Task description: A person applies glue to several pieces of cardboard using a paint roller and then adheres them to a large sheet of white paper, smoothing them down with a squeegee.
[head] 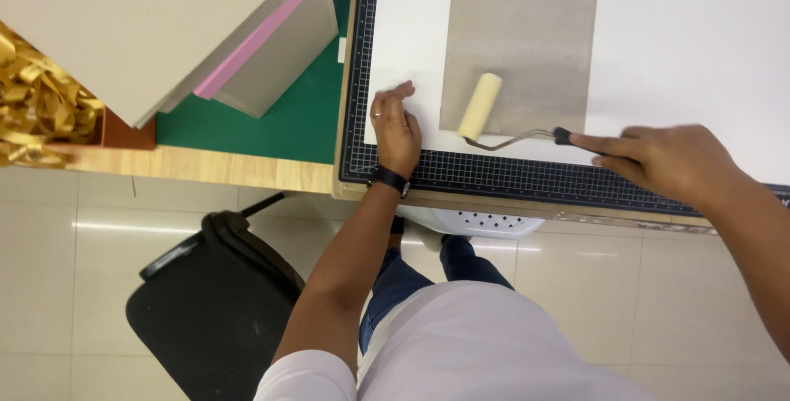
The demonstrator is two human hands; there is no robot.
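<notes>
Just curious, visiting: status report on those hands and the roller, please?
Right hand grips roller handle, roller on grey board. Left hand flat on white sheet. Nothing blocking the board.

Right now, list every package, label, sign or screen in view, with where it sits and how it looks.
No screens or signs show.
Small white label: on the green mat by the cutting mat's left edge; rectangular, too small to read.
Brown box: far left on the bench, holding gold ribbon shreds.
Grey boards: stacked top left, flat, one with a pink edge.
</notes>
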